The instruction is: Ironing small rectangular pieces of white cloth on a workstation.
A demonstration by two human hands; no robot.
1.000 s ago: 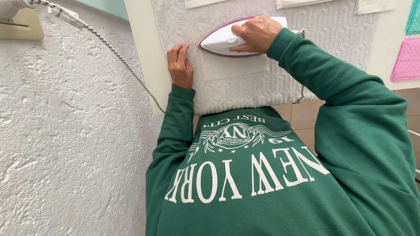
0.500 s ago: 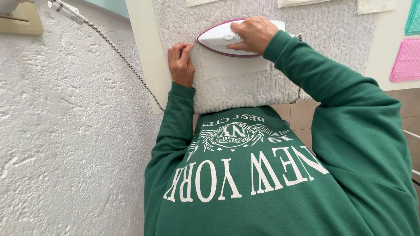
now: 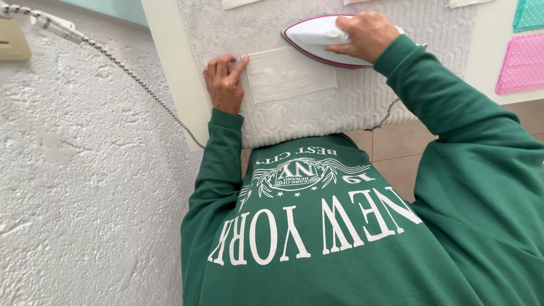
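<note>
My right hand (image 3: pixel 365 35) grips the handle of a white iron with a magenta edge (image 3: pixel 317 41), which rests on the far side of a small white cloth piece (image 3: pixel 289 73). That piece lies flat on a grey textured towel (image 3: pixel 340 107) spread over a white table (image 3: pixel 170 68). My left hand (image 3: pixel 224 82) presses the cloth's left corner with its fingertips. Both arms wear green sleeves.
The iron's braided cord (image 3: pixel 136 79) runs from a wall socket (image 3: pixel 12 39) along the rough white wall (image 3: pixel 68 198) to the table edge. Pink dotted fabric (image 3: pixel 521 62) and teal fabric (image 3: pixel 530 14) lie at the right. Tiled floor (image 3: pixel 396 153) shows below the table.
The iron has slid away from me and to the right, uncovering more of the white cloth piece. My left hand stays on the cloth's left corner.
</note>
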